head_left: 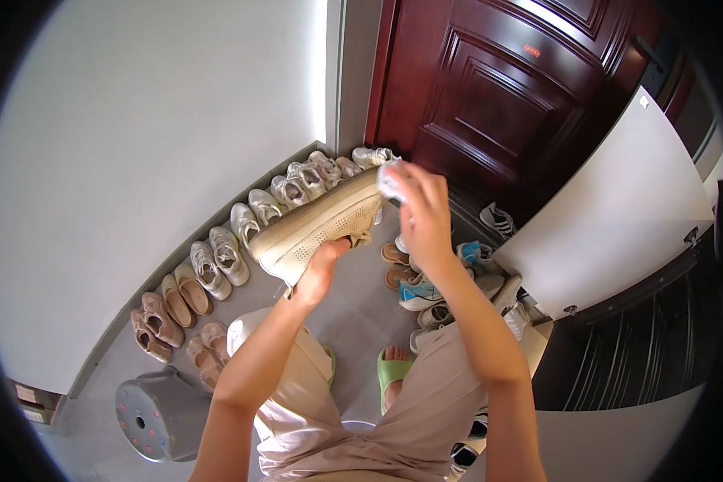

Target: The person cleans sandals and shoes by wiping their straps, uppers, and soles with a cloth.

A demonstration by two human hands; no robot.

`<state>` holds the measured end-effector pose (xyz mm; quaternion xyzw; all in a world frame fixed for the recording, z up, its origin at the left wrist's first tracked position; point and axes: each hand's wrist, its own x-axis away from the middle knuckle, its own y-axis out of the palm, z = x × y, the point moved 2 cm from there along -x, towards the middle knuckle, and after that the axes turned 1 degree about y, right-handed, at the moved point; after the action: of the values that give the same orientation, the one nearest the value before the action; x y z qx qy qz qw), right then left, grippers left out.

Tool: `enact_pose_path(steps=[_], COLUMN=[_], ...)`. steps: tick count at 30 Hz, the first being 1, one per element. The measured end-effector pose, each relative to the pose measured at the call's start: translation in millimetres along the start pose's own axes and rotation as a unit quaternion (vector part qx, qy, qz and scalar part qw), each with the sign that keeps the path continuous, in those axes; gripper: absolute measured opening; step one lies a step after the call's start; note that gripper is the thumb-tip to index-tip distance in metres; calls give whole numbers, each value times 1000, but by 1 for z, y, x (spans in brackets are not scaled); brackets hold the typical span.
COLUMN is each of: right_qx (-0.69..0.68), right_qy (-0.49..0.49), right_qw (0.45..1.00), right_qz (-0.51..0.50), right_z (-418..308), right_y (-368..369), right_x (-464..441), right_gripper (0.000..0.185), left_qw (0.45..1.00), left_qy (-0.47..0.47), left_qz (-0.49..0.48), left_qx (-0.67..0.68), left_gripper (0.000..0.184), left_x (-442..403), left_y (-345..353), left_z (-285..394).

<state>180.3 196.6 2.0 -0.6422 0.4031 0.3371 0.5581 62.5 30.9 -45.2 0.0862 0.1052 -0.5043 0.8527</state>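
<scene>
A cream sneaker with a perforated upper and laces is held up in front of me, its sole edge turned up and toe pointing right. My left hand grips it from below, with the thumb over the upper near the laces. At the toe end, my right hand presses a crumpled white wipe or tissue against the shoe. That hand is slightly blurred, and its fingers are closed around the white piece. Part of the toe is hidden behind the wipe.
A row of shoes lines the left wall. More shoes and sandals stand on the right beside an open white cabinet door and black rack. A grey stool sits lower left. A dark red door is ahead.
</scene>
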Motion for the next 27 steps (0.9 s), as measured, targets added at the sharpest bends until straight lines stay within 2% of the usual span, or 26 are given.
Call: enact_pose_path(steps=[1, 3, 5, 7, 10, 12, 15, 19, 21, 23, 25, 27], right_qx=[-14, -25, -56, -31, 8, 2, 5, -19, -9, 72, 89, 132], right_qy=[49, 58, 23, -122, -156, -42, 85, 103, -24, -171, -168, -108], right_qw=[999, 998, 997, 992, 987, 999, 996, 992, 999, 982, 982, 985], right_qz=[8, 23, 43, 4, -47, -6, 10, 70, 39, -42, -10, -5], right_z=[8, 7, -17, -36, -35, -8, 22, 9, -16, -31, -29, -13], right_y=[-1, -2, -3, 2, 5, 8, 5, -1, 0, 4, 8, 4], right_x=[0, 2, 1, 1, 2, 0, 4, 1, -3, -3, -3, -6], right_gripper=[59, 65, 63, 56, 49, 52, 63, 63, 58, 41, 37, 39], left_qw=[1000, 976, 980, 983, 991, 962, 948, 908, 904, 862, 861, 859], left_qy=[1, 68, 61, 51, 7, 32, 21, 18, 24, -27, -19, -37], left_qz=[0, 8, 40, 72, 39, -13, -6, 12, -4, -8, -28, 8], left_qx=[0, 207, 184, 160, 128, 270, 319, 418, 427, 505, 508, 510], left_gripper=[49, 51, 49, 47, 53, 61, 65, 69, 68, 63, 59, 59], left_x=[-2, -8, -8, -6, -7, -10, -11, -17, -20, -20, -20, -22], left_y=[1, 5, 6, 4, 7, 14, 9, 6, 2, 2, 3, 5], left_z=[-6, -22, -25, -28, -24, -9, 2, 10, 10, 9, 10, 10])
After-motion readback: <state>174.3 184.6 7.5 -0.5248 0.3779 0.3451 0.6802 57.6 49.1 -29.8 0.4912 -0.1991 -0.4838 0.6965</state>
